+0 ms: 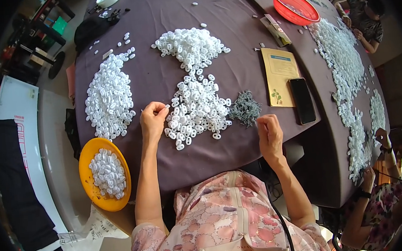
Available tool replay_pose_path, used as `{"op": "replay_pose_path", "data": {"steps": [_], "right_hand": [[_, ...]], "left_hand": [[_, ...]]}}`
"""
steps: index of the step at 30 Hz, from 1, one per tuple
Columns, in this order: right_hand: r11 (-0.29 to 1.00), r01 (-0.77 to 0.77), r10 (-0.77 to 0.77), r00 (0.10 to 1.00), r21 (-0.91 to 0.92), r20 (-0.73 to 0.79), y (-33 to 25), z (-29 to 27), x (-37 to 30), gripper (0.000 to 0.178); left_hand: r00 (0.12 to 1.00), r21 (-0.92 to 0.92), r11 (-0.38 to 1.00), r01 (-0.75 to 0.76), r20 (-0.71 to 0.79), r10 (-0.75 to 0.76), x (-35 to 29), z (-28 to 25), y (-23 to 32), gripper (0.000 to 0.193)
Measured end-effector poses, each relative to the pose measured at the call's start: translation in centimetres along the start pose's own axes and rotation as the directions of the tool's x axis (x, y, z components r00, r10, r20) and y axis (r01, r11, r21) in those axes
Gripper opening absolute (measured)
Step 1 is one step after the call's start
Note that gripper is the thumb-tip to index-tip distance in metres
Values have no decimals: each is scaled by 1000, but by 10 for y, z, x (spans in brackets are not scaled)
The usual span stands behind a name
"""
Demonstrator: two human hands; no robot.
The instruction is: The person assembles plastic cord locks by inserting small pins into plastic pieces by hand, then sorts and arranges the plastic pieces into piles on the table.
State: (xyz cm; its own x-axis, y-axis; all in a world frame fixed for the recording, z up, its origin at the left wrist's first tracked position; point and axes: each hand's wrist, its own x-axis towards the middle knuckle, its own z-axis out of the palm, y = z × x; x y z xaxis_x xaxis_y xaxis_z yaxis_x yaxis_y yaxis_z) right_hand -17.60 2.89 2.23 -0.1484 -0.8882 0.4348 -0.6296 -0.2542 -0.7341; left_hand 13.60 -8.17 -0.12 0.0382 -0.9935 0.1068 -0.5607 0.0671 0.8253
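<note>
My left hand (153, 122) is closed in a pinch, with what looks like a small white oval plastic piece (167, 106) at its fingertips. It is at the left edge of a heap of white two-holed oval pieces (197, 109), which joins a second heap (190, 46) farther back. My right hand (270, 134) hovers near the table's front edge with its fingers curled together; whatever they may hold is hidden. Just left of and beyond it lies a small pile of thin grey pieces (245, 109), too fine to make out singly.
Another white heap (109, 97) lies left, behind a yellow bowl (87, 170) of such pieces. To the right are a tan packet (279, 72), a black phone (303, 101) and a red basket (276, 1). Other people (365, 23) sit along the right-hand table (326, 163).
</note>
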Motion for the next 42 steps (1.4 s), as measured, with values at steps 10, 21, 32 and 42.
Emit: {"op": "replay_pose_path", "data": {"steps": [10,21,32,42], "right_hand": [[854,-238,118,955,463,272,-44,13,0,13],[679,-351,307,933,644,185,-42,12,-9,5],[791,-258,202,966,554,162,-35,1,-2,14],[666,-370,246,929,648,278,-34,-7,-2,13]], "left_hand": [[895,-617,727,302,446,7,-65,66,114,4],[893,-697,593,403,442,-87,-87,88,129,11],[945,-649,734,197,324,33,-93,85,143,9],[945,-453,891,23,302,129,-91,80,145,6]]}}
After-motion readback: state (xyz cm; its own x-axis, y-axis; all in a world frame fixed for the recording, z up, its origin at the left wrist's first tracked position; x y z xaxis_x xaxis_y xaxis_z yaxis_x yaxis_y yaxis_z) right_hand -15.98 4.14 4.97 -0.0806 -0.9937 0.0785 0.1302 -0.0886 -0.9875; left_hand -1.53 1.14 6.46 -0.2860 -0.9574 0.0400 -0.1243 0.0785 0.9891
